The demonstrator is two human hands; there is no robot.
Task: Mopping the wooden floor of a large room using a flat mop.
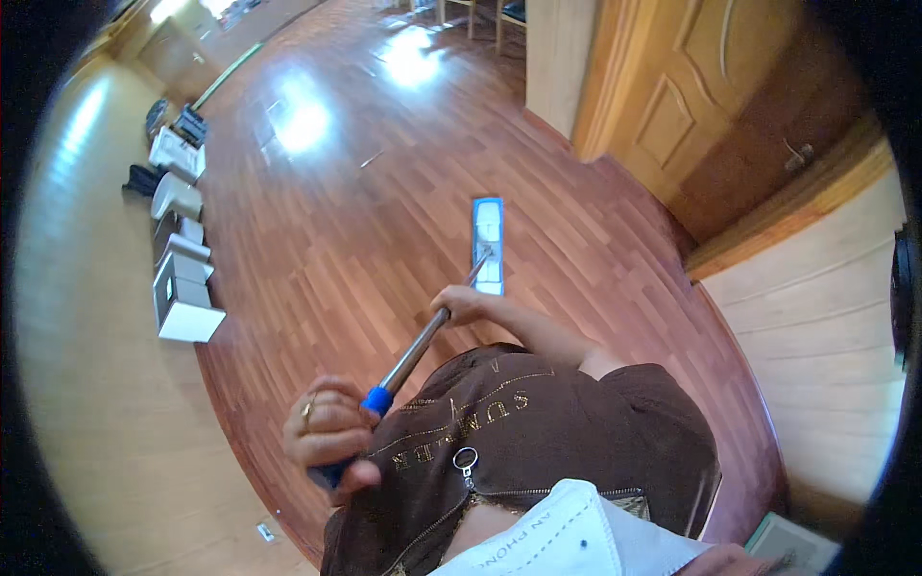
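Gripping mop pole (413, 353): left hand (328, 437) clamped near blue end, right hand (461, 304) wrapped lower down. Pushing pad (488, 245) across floor (317, 240) ahead; looking barely started, plenty remaining far and left.
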